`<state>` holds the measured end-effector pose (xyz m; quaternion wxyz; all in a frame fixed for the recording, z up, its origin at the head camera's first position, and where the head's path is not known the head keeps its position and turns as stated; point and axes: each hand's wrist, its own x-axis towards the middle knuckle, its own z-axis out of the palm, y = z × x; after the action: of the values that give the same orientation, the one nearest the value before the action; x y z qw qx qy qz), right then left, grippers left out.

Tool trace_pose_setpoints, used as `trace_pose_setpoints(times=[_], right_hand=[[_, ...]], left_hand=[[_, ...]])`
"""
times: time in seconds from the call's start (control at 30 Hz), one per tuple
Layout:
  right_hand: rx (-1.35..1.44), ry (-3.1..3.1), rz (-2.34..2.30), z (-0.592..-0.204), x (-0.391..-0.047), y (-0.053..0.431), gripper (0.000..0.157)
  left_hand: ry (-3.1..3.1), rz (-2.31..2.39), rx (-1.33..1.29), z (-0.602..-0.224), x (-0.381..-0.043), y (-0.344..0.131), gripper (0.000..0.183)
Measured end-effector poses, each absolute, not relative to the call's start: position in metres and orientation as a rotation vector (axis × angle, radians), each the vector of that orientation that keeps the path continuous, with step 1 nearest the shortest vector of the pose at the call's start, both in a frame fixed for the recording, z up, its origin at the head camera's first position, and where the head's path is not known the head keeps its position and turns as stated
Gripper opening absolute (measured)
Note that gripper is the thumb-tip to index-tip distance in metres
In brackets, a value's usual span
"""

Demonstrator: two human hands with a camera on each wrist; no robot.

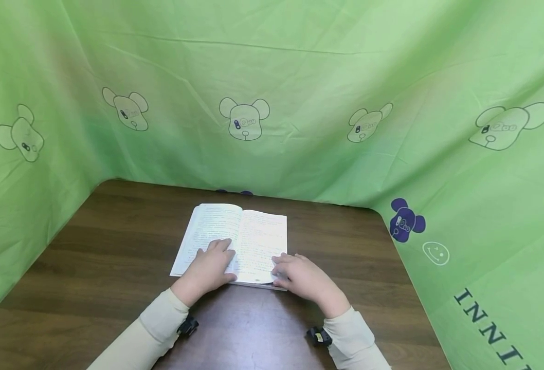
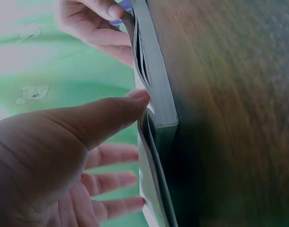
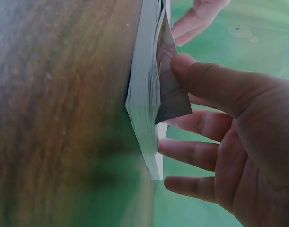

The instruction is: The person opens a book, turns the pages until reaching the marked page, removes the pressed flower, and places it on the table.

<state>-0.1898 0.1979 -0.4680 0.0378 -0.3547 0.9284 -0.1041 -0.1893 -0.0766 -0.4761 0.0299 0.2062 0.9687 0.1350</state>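
While the open book is lying on the tabletop, the hands appear to be working at its pages, and the step in hand seems to be separating a leaf at the lower right corner. Carrying that leaf across would be calling for a surer pinch near its corner and a light touch on the other side, so that neighbouring sheets are not coming along. The book is lying between and partly beneath the hands. The left hand is resting spread on the lower part of the left page, its thumb touching the bottom edge near the gutter, and it is gripping nothing. The right hand is resting at the lower right corner, its fingers extending apart by the outer edge and its thumb touching the raised leaf. No closed grip is showing there; whether the thumb alone is propping the leaf, I cannot tell.
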Motion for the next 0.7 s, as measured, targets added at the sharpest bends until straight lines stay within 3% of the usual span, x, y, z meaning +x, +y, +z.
trace_pose_setpoints(times=[0.1, 0.3, 0.53, 0.7], right_hand=[[-1.111, 2.828, -0.324, -0.4666, -0.1902, 0.199, 0.004], [-1.189, 2.854, -0.299, -0.4662, -0.1919, 0.2, 0.01], [-1.197, 2.99, -0.327, -0.465, -0.1932, 0.1997, 0.009], [-1.17, 3.084, -0.343, -0.465, -0.1935, 0.1992, 0.006]], left_hand=[[2.969, 0.401, 0.755, -0.4768, -0.1884, -0.075, 0.049], [2.891, 0.399, 0.835, -0.4769, -0.1858, -0.0739, 0.041], [2.845, 0.443, 0.82, -0.4771, -0.1846, -0.0744, 0.057], [2.863, 0.43, 0.815, -0.478, -0.1839, -0.0732, 0.054]])
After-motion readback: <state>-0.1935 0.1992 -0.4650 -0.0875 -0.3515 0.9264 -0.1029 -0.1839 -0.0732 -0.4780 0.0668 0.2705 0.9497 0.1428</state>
